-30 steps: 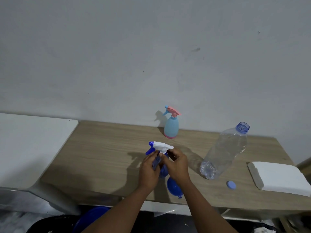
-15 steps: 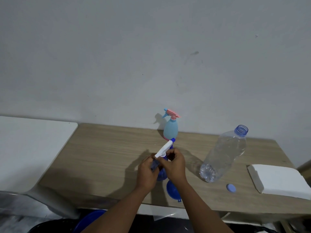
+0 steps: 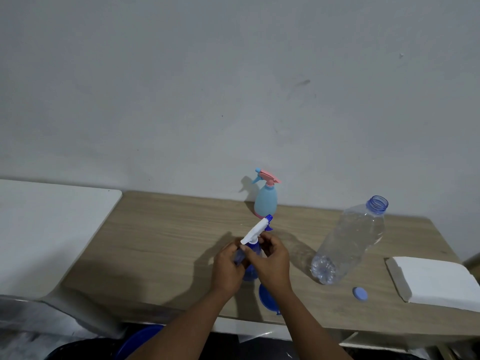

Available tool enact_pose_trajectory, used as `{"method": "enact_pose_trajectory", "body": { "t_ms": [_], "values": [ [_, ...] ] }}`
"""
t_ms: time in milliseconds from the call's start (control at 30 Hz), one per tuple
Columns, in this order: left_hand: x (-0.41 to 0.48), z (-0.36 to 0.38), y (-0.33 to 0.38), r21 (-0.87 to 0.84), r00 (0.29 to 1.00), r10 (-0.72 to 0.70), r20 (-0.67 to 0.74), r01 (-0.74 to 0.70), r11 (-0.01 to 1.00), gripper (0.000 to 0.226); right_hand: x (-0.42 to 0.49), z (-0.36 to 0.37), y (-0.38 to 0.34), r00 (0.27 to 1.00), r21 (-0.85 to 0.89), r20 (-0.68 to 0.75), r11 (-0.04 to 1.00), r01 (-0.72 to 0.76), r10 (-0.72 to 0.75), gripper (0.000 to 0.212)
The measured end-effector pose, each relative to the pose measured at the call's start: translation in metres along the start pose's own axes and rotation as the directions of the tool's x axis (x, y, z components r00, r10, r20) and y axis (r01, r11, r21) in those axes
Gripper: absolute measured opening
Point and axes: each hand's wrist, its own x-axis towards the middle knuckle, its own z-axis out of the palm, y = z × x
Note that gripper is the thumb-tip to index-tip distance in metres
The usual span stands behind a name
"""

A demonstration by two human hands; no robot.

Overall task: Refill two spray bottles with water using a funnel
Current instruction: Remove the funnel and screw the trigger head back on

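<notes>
- Left hand wrapped around the body of one dark blue spray bottle, grip closed on it, bottle held over the front middle of the counter.
- Right hand pinching the collar just under the white trigger head, grip closed there, fingertips curled at the neck.
- Trigger head tilted, blue nozzle tip pointing up and away toward the wall; whether seated on the neck or loose, cannot tell.
- One blue funnel lying just behind the right wrist near the counter's front edge, partly hidden by the forearm.
- One second spray bottle, pale blue with a pink trigger, standing upright at the back of the counter against the wall, beyond the hands and apart from them.
- One clear plastic water bottle, uncapped, to the right of the hands, appearing to lean with its blue-rimmed mouth up and to the right; little or no water visible inside.
- One small blue cap flat on the counter just in front of that bottle's base, apart from it.
- One folded white cloth at the counter's right end.
- One white surface adjoining the counter on the left.
- Two spray bottles, two hands, one funnel, one cap in all.
</notes>
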Motion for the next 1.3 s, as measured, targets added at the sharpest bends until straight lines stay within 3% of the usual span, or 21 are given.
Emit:
{"method": "enact_pose_trajectory", "body": {
  "t_ms": [133, 267, 433, 633, 800, 967, 1133, 1300],
  "values": [
    [0.002, 0.002, -0.005, 0.017, 1.000, 0.002, -0.027, -0.002, 1.000, 0.044, 0.002, 0.001, -0.001, 0.997, -0.136, 0.010, 0.988, 0.072, -0.072, 0.024],
    [0.004, 0.002, -0.009, 0.062, 1.000, -0.008, -0.009, 0.008, 0.998, 0.045, 0.003, 0.009, 0.001, 0.997, -0.070, -0.068, 0.997, -0.033, 0.028, 0.026],
    [0.004, -0.002, -0.001, 0.033, 1.000, -0.016, -0.014, 0.017, 0.999, 0.050, -0.002, 0.000, 0.003, 0.996, -0.110, 0.026, 0.990, 0.093, -0.091, 0.020],
    [0.005, -0.004, -0.002, 0.052, 1.000, -0.021, 0.003, 0.021, 0.998, 0.043, 0.000, 0.015, 0.002, 0.994, -0.058, -0.105, 0.997, -0.043, 0.036, 0.029],
    [0.006, -0.002, -0.002, 0.012, 1.000, -0.012, -0.009, 0.012, 1.000, 0.040, -0.002, 0.008, 0.008, 0.994, -0.147, -0.049, 0.985, 0.087, -0.095, 0.016],
    [0.009, -0.005, -0.003, 0.017, 1.000, -0.009, 0.014, 0.009, 1.000, 0.037, 0.002, 0.018, 0.006, 0.989, -0.126, -0.143, 0.992, 0.003, -0.021, 0.019],
    [0.008, -0.005, 0.002, 0.007, 1.000, -0.003, 0.002, 0.003, 1.000, 0.036, 0.002, 0.013, 0.009, 0.994, -0.212, -0.039, 0.973, 0.087, -0.098, 0.014],
    [0.009, -0.003, 0.000, -0.001, 1.000, 0.015, -0.004, -0.015, 1.000, 0.041, -0.001, 0.026, 0.002, 0.984, -0.191, -0.158, 0.980, 0.056, -0.086, 0.014]
  ]
}}
